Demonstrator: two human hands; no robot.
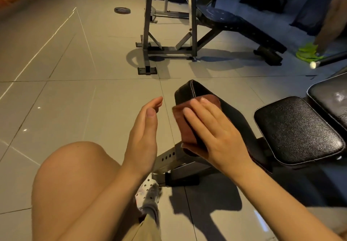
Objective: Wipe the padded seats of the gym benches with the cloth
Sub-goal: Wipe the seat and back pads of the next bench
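Step in hand, by judgement: wiping the raised end pad [197, 92] of the near adjustable bench. Right hand [210, 128] laid flat on the brown cloth [183, 126], fingers straight and spread, thumb tucked under the lower edge, pressing the cloth against the pad's left face and top corner. Left hand [144, 128] held apart in the air just left of the pad, fingers straight and relaxed, gripping nothing, touching nothing.

To do it well, by judgement: keep the palm flat for even pressure; carry the cloth over the stitched corner and down the side in overlapping strokes; refold to a clean face once soiled; steady the frame [169, 158] with the free hand if the bench rocked; then on to the pebbled seat pad [296, 129] just to the right, not under the cloth at this moment.

Counted:
- Cloths: one.
- Hands: two, one working, one idle.
- Pads on the near side: three in view, namely the raised end pad, the pebbled seat pad, and a glossy pad [332, 98] cut by the right edge; whether of the same bench, not possible to tell.
- Further benches: one, a decline bench [236, 24] on a steel rack, well apart across the tiled floor [56, 90].
- Loose weight plates on the floor: one [122, 10].
- Bare knee [75, 165] and white shoe [148, 190]: one each in view.
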